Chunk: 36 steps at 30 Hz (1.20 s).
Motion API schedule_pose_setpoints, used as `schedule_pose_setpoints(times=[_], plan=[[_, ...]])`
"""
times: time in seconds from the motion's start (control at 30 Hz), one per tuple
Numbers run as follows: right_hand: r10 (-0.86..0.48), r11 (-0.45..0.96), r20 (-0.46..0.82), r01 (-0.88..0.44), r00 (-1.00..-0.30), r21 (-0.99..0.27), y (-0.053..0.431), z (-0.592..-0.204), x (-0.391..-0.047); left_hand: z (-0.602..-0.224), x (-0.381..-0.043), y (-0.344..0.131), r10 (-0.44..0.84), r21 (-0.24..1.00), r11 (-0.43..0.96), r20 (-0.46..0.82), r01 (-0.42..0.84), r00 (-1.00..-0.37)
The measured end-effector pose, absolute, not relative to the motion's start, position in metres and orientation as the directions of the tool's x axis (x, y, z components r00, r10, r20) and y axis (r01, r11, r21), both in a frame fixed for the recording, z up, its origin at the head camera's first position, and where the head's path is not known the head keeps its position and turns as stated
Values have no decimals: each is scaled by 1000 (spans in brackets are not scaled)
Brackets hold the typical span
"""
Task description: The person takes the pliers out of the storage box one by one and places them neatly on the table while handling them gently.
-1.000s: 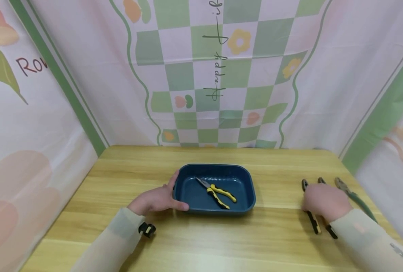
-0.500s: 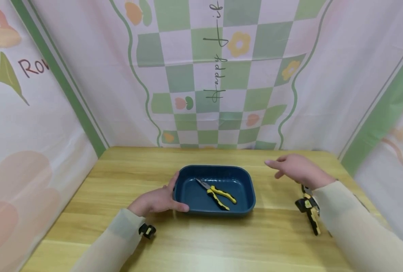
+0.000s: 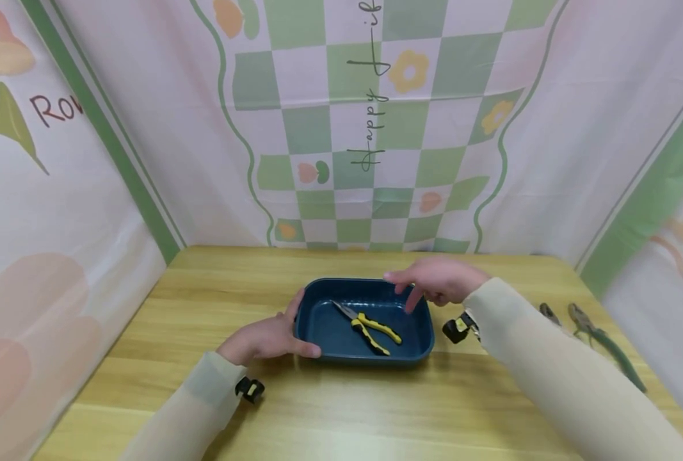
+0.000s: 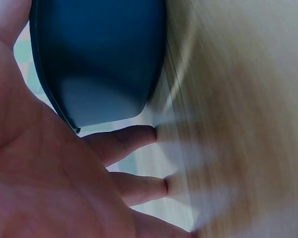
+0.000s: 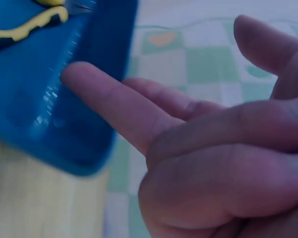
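Note:
A dark blue tray (image 3: 329,342) stands on the table with yellow-and-black needle-nose pliers (image 3: 376,330) lying in it. At the tray's left end is my left hand (image 3: 266,336), thumb on the near rim and index finger along the far left side. In the left wrist view its other fingers are spread, tips on the tabletop. My right hand (image 3: 439,278) is over the tray's far right corner, holding nothing. Its index finger (image 5: 104,94) points down into the tray, while other fingers are bent loosely. One yellow pliers handle (image 5: 29,27) shows in the right wrist view.
Green-handled pliers (image 3: 612,349) lie at the right of the wooden table (image 3: 329,416). Beside them the head of another pair of pliers (image 3: 548,314) shows, the rest hidden behind the right sleeve. A patterned curtain (image 3: 370,128) hangs behind the table.
My right hand has moved left from the pliers on the right to above the tray's right end. The left hand, the tray and the needle-nose pliers have stayed in place.

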State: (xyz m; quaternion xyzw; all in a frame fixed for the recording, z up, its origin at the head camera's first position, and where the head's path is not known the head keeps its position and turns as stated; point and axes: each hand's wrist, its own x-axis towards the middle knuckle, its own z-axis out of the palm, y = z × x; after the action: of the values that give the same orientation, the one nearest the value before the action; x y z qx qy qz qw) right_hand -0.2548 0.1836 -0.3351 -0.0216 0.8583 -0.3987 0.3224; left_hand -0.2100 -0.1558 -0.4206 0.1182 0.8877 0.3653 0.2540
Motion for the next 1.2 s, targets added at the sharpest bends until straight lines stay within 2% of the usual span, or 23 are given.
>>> schedule_pose_setpoints(times=[0.23, 0.53, 0.77, 1.2], plan=[[-283, 843, -606, 108, -743, -526, 149, -349, -267, -420, -211, -156, 395, 698, 715, -369, 30, -841], [-254, 961, -598, -127, -760, -247, 121, -358, -271, -419, -210, -156, 397, 694, 719, -370, 34, -840], [-270, 962, -610, -188, -745, -196, 103, -369, -266, -419, -211, -156, 404, 711, 702, -362, 31, -840], [-290, 948, -573, -310, -767, -64, 88, -382, -264, -420, -212, -156, 408, 705, 708, -363, 39, -838]])
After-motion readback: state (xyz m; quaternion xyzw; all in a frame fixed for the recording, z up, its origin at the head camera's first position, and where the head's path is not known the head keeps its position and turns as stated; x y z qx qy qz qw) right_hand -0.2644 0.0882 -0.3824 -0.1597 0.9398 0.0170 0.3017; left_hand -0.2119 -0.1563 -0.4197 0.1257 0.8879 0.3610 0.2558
